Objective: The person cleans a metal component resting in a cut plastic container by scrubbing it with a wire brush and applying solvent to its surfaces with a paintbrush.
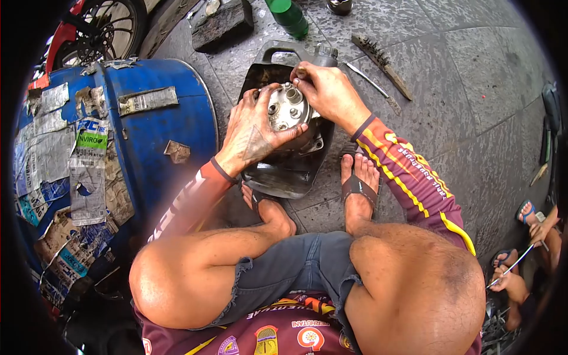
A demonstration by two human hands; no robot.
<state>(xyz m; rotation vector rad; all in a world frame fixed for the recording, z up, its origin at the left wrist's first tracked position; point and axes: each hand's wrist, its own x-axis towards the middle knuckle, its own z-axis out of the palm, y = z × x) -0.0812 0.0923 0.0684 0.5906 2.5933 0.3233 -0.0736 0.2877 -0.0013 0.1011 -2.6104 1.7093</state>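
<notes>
My left hand [251, 127] grips a round silver metal engine part [284, 120], which looks like a clutch assembly with several raised posts and holes. Its thumb lies along the near edge and its fingers over the far left side. At the part's upper right rim, my right hand [331, 89] is closed in a pinch; whatever sits between its fingertips is too small to name. Both hands are over a cut-open black jerrycan [278, 184], which has dark, oily-looking insides. Other dark metal pieces inside are partly hidden under the round part.
A blue drum [160, 133] with torn labels lies close on the left. Beyond the jerrycan are a dark block [222, 26] and a green bottle [288, 19]. A worn brush [381, 65] and a thin metal tool [370, 81] lie right. Another person's hand [500, 278] holds a rod.
</notes>
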